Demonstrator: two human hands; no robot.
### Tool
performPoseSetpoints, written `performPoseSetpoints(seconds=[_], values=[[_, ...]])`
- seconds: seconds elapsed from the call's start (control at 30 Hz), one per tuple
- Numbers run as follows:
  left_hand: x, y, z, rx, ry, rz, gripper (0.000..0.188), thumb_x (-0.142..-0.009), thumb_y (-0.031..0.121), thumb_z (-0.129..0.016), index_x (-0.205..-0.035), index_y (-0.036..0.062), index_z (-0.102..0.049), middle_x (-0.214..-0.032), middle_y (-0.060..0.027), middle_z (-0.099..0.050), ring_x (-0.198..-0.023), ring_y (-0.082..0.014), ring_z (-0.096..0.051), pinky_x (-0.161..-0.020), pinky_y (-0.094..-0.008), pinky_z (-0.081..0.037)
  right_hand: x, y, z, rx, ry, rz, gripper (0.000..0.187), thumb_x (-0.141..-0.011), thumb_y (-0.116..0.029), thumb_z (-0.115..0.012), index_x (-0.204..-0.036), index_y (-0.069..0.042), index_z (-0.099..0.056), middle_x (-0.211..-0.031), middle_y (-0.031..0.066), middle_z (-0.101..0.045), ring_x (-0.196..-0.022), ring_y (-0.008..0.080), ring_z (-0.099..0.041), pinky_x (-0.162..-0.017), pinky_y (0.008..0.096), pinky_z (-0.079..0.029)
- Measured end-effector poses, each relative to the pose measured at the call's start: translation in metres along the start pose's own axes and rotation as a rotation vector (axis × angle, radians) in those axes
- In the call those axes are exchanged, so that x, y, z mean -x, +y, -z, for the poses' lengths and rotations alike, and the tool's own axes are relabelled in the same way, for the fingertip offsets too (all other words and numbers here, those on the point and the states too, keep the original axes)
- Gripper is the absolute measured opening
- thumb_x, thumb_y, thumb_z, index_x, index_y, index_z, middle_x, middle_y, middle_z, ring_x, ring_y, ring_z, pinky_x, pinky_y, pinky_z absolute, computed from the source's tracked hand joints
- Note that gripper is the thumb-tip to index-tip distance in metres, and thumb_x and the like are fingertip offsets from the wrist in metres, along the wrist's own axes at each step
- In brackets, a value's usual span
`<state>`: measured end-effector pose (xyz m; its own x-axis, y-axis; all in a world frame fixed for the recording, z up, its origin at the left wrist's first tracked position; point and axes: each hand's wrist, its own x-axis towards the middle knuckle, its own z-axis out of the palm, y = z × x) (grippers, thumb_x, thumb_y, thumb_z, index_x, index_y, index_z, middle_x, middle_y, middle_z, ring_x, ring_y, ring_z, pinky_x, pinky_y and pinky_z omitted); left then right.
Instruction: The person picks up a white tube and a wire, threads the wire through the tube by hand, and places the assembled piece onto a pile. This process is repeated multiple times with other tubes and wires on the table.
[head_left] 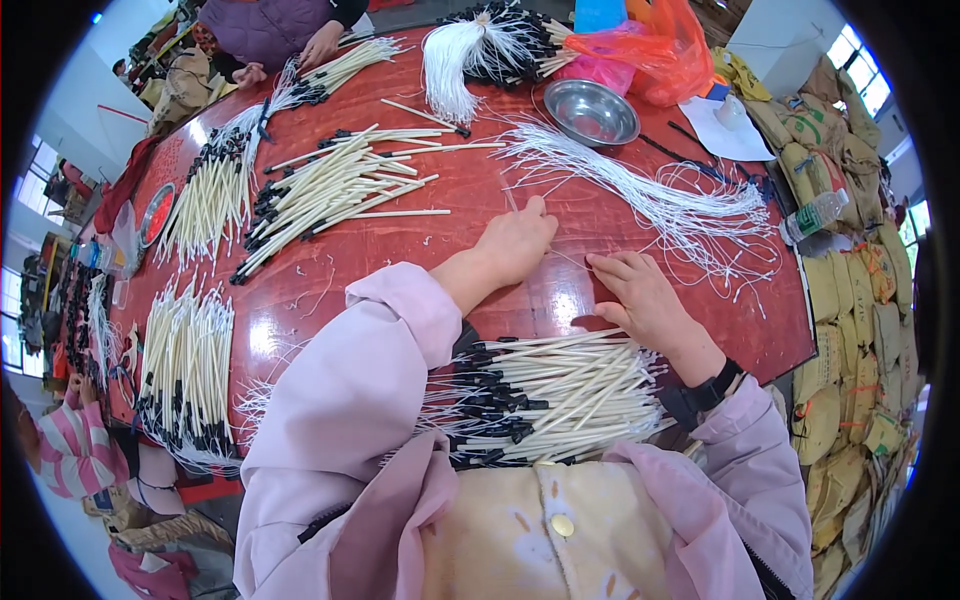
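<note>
My left hand point(512, 243) is closed in a pinch over the red table point(520, 305), a thin white cord point(570, 260) at its fingertips. A thin pale strand stands up beside these fingers. To the right, my right hand point(650, 305) has its thumb apart from its outstretched fingers; the cord runs toward its fingertips, but I cannot make out a grip on it. Below both hands, close to my body, lies a heap of cream sticks point(580, 390) with black ends and white strings. Beyond my right hand, a loose bundle of white cords point(650, 200) spreads across the table.
More cream sticks with black ends lie in piles point(340, 185) at the left, including a near-left bundle point(187, 355). A metal bowl point(592, 112), red plastic bag point(655, 55) and plastic bottle point(815, 217) sit farther off. Another person's hand point(322, 45) works at the far edge. Stacked sacks point(840, 350) line the right.
</note>
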<state>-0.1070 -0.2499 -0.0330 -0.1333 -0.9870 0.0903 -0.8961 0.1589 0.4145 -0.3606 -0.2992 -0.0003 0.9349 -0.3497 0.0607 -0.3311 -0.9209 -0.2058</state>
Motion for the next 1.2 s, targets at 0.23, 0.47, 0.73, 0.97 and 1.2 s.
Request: performPoseSetpoints(seconds=[0.23, 0.47, 0.73, 0.97, 1.2], values=[[0.022, 0.009, 0.000, 0.114, 0.086, 0.019, 0.021, -0.092, 0.019, -0.067, -0.105, 0.0031, -0.064, -0.101, -0.0199, -0.067, -0.090, -0.0413, -0.068, -0.077, -0.0514, -0.054, 0.011, -0.007, -0.003, -0.006, 0.025, -0.005, 0.067, -0.089, -0.043, -0.064, -0.133, 0.007, -0.059, -0.148, 0.0134, -0.054, -0.129, 0.0356, -0.049, -0.111, 0.0453, -0.037], [0.095, -0.022, 0.030, 0.319, 0.275, 0.270, 0.020, -0.089, 0.022, -0.070, -0.093, 0.0031, -0.072, -0.083, -0.0188, -0.072, -0.083, -0.0378, -0.070, -0.073, -0.0458, -0.054, 0.021, -0.003, -0.003, -0.016, 0.006, -0.064, 0.066, -0.090, -0.040, -0.063, -0.135, 0.007, -0.057, -0.150, 0.0140, -0.052, -0.132, 0.0375, -0.047, -0.112, 0.0468, -0.036], [0.144, -0.033, 0.040, 0.261, 0.159, 0.573, 0.019, -0.085, 0.023, -0.075, -0.083, 0.0046, -0.072, -0.075, -0.0153, -0.071, -0.075, -0.0356, -0.070, -0.067, -0.0453, -0.054, 0.017, -0.010, 0.000, -0.006, -0.009, -0.060, 0.067, -0.090, -0.040, -0.063, -0.137, 0.008, -0.056, -0.149, 0.0157, -0.052, -0.131, 0.0383, -0.047, -0.112, 0.0462, -0.037], [0.101, -0.076, 0.056, -0.206, 0.409, 0.349, 0.024, -0.085, 0.021, -0.075, -0.096, 0.0038, -0.063, -0.101, -0.0167, -0.064, -0.098, -0.0341, -0.066, -0.077, -0.0483, -0.054, 0.016, -0.008, 0.000, -0.020, 0.013, -0.028, 0.067, -0.090, -0.042, -0.063, -0.133, 0.009, -0.058, -0.147, 0.0169, -0.054, -0.128, 0.0379, -0.049, -0.111, 0.0456, -0.039], [0.077, -0.120, 0.053, -0.206, 0.199, 0.094, 0.017, -0.090, 0.015, -0.067, -0.098, 0.0014, -0.060, -0.102, -0.0176, -0.061, -0.099, -0.0360, -0.063, -0.082, -0.0460, -0.052, 0.018, -0.007, -0.006, -0.062, 0.054, -0.056, 0.062, -0.086, -0.035, -0.069, -0.129, 0.009, -0.060, -0.145, 0.0169, -0.056, -0.126, 0.0372, -0.051, -0.109, 0.0441, -0.041]])
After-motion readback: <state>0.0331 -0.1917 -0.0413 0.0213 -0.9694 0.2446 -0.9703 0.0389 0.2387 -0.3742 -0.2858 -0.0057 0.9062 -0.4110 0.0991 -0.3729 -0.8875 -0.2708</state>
